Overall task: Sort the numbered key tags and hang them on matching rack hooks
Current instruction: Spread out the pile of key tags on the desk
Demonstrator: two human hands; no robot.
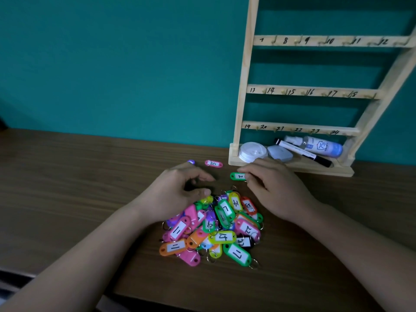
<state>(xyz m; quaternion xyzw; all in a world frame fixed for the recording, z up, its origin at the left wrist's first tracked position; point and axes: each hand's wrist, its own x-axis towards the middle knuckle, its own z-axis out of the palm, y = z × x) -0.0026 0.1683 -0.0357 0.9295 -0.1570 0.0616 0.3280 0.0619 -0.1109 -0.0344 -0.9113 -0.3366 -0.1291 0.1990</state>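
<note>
Dozens of plastic key tags [211, 228], probably light and stiff, lie heaped on the desk [67, 188]. Right hand [276, 188] fingers [249, 174] pinch one end of a green tag [237, 176], likely the easiest hold; left hand [177, 190] hovers loosely curled, empty.

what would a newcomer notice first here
The bright heap of key tags stands out first, in the middle of the brown table near the person. Next comes the wooden rack at the right against the teal wall, its bars numbered, with no tag hung on the rows in view. Just beyond the heap, the right hand holds a green tag marked 2.
</note>
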